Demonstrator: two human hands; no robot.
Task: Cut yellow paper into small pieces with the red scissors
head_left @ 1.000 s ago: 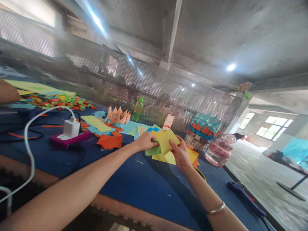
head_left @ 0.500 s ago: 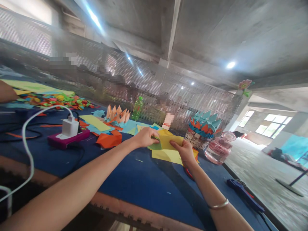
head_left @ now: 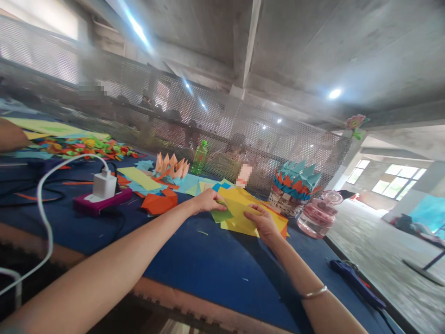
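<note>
My left hand (head_left: pixel 208 201) pinches a sheet of yellow paper (head_left: pixel 238 204) at its left edge. A green piece of paper (head_left: pixel 221 215) hangs just below those fingers. From the right, my right hand (head_left: pixel 264 223) has thumb and fingers closed on the same yellow paper. Other yellow sheets lie beneath on the blue table (head_left: pixel 208 264), and the border between held and lying paper is hard to make out. An orange corner of paper (head_left: pixel 283 231) shows beside my right wrist.
Right of my hands stand a paper-trimmed basket (head_left: pixel 287 202) and a pink-tinted jar (head_left: pixel 317 218). A blue-handled corded tool (head_left: pixel 356 280) lies near the right edge. Leftward are orange paper (head_left: pixel 160 202), a peach folded-paper crown (head_left: pixel 172 167), a green bottle (head_left: pixel 199 158) and a purple power strip (head_left: pixel 102 200).
My right hand has shifted slightly left and down, its fingers now straighter along the yellow paper. The held paper lies flatter over the sheets below. The red curved object by my right wrist is no longer visible.
</note>
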